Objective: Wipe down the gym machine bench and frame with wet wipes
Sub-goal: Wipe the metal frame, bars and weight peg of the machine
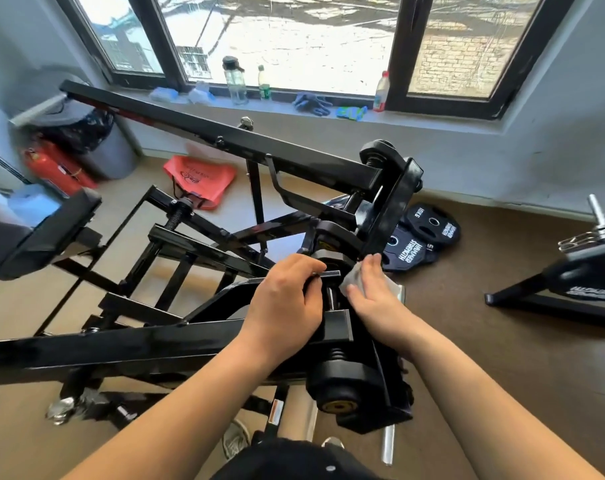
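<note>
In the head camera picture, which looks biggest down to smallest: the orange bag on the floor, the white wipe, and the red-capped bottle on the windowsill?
1. Orange bag
2. White wipe, partly hidden under the right hand
3. Red-capped bottle
The bottle is farthest from the camera, so the last two are unsure.

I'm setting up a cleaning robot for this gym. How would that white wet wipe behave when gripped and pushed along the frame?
The wet wipe is probably floppy: it lies crumpled under the right hand, following the black frame. It looks light, needing the flat fingers to pin it. Pushed, it would likely bunch up rather than slide flat.

Bright daylight from the window (294,39) — overexposed, left edge blurred, wide-angle bending at edges
</note>
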Demonstrator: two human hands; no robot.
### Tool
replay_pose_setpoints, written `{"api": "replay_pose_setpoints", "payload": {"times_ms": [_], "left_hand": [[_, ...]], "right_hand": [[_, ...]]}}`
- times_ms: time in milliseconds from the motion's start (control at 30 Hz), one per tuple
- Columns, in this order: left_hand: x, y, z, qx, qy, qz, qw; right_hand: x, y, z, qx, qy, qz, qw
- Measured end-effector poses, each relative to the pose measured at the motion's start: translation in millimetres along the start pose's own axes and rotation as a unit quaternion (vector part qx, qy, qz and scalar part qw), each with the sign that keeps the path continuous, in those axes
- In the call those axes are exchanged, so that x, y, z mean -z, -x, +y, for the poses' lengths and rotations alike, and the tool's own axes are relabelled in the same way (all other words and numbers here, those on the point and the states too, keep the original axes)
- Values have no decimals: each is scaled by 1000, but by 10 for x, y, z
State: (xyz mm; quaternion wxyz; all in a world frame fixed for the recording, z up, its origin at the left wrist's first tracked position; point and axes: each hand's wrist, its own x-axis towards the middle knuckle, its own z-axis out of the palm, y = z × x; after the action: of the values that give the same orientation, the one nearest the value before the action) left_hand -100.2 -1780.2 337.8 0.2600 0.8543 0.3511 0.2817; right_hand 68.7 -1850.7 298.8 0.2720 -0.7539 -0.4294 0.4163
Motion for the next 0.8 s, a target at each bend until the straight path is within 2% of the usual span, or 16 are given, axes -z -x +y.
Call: {"api": "replay_pose_setpoints", "payload": {"times_ms": [167,267,400,500,633,800], "left_hand": [[-6,22,1,-8,-5,-3,1000],[-12,10,24,-12,-31,-11,999],[-52,-20,63,-23,-82,-29,996],[-20,16,109,-6,-62,-49,997],[24,2,107,18,-62,-74,995],[10,-1,91,37,-71,-92,993]], "right_hand": [[17,556,-28,14,39,-52,998],[5,928,-5,8,10,-78,997],[49,597,-62,-25,-46,-36,998],[34,472,-48,-12,-27,-17,999],[-76,1052,-23,29,-40,-23,999],[-309,1820,48,23,-66,30,997]]}}
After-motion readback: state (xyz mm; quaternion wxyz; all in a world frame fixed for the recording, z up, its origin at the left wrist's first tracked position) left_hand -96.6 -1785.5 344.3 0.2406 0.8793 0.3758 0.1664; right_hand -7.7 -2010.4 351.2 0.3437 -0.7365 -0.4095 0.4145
